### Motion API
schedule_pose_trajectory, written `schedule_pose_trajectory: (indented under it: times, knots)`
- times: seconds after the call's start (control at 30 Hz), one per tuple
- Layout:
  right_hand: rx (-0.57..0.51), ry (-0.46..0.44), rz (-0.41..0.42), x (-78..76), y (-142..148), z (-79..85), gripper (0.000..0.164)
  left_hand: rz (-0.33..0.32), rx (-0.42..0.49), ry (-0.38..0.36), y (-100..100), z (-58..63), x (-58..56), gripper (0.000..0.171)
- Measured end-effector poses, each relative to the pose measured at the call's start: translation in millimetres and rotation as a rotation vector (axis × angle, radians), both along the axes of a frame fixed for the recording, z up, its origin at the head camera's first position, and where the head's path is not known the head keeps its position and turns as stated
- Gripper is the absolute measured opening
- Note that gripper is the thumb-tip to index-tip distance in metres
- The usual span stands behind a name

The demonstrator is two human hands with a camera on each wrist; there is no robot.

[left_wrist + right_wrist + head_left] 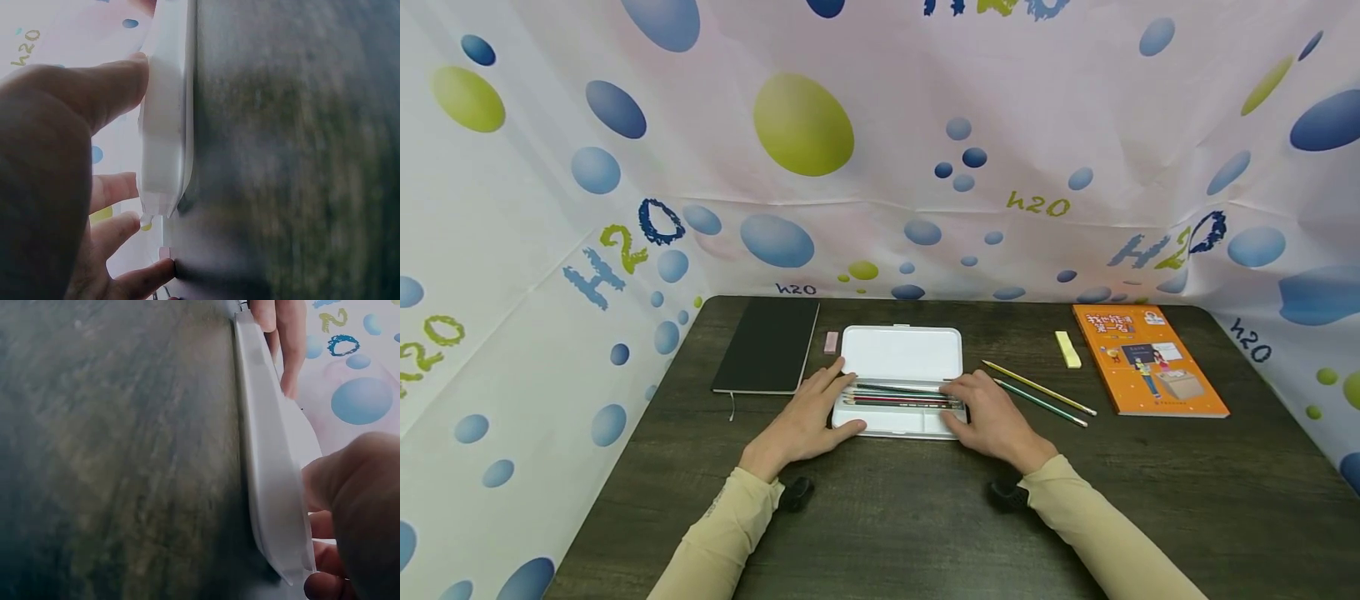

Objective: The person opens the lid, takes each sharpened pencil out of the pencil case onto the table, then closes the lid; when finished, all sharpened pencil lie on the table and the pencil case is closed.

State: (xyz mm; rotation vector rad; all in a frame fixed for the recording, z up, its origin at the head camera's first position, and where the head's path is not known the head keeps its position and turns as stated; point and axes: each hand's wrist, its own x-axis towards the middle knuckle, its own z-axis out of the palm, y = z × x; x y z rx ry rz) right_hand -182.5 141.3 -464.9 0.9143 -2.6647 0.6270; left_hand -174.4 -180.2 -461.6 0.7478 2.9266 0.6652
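A white pencil case lies with its lid folded back, and several pencils rest inside it. My left hand is at the case's left end, its fingers spread and fairly straight. In the left wrist view, its thumb touches the rim of the case's front wall. My right hand holds the right end, fingers bent over the edge above the pencils and thumb at the front corner. In the right wrist view, the case's side runs along the tabletop, and some fingertips are hidden behind it.
A black notebook and a pink eraser lie left of the case. To the right are a yellow pencil, a green pencil, a yellow block and an orange book. A patterned curtain hangs behind the dark table.
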Motion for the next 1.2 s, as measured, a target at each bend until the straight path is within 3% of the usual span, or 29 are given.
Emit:
schedule_pose_trajectory:
  times: [0.23, 0.77, 1.2]
  knots:
    - [-0.006, -0.019, 0.001, 0.0, 0.8, -0.8, 0.031, -0.002, 0.001, -0.007, -0.1, 0.4, 0.5, 0.082]
    - [-0.048, -0.199, 0.040, -6.2, 3.0, 2.6, 0.013, 0.001, 0.010, -0.003, -1.4, -0.7, 0.5, 0.081]
    - [-0.150, -0.124, 0.074, -6.4, 7.0, -1.8, 0.009, 0.006, 0.003, 0.003, -0.1, -0.1, 0.2, 0.081]
